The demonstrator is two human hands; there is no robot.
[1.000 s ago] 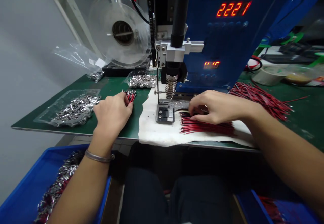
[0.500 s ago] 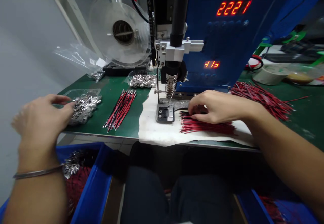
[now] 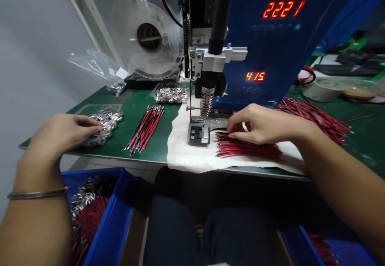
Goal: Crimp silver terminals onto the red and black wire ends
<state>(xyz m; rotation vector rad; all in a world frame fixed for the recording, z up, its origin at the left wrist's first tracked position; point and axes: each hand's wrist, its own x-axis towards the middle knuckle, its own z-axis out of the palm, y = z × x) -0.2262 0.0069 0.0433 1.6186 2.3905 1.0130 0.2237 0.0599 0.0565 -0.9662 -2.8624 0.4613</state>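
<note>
My left hand [image 3: 70,131] is at the pile of small silver metal parts [image 3: 108,123] lying on a clear bag at the left. Its thumb and forefinger are pinched together at the pile's edge; what lies between the tips is hidden. My right hand [image 3: 258,125] rests over a row of red and black wires [image 3: 246,150] on white paper [image 3: 186,154]. Thumb and fingertips are closed at the wires' left part, by the upper edge of the row. Just left of these wires stands the machine's small black fixture [image 3: 197,134], under a spring-wrapped tip [image 3: 207,101].
A bundle of wires with silver ends [image 3: 146,129] lies between the pile and the paper. More loose wires [image 3: 315,119] are at the right. The blue machine [image 3: 240,93] and a clear reel [image 3: 120,29] stand behind. Blue bins [image 3: 112,210] sit below the table edge.
My left hand has moved right to the silver parts, and its thumb and forefinger have come together. My right hand stays at the wires. The view has shifted slightly.
</note>
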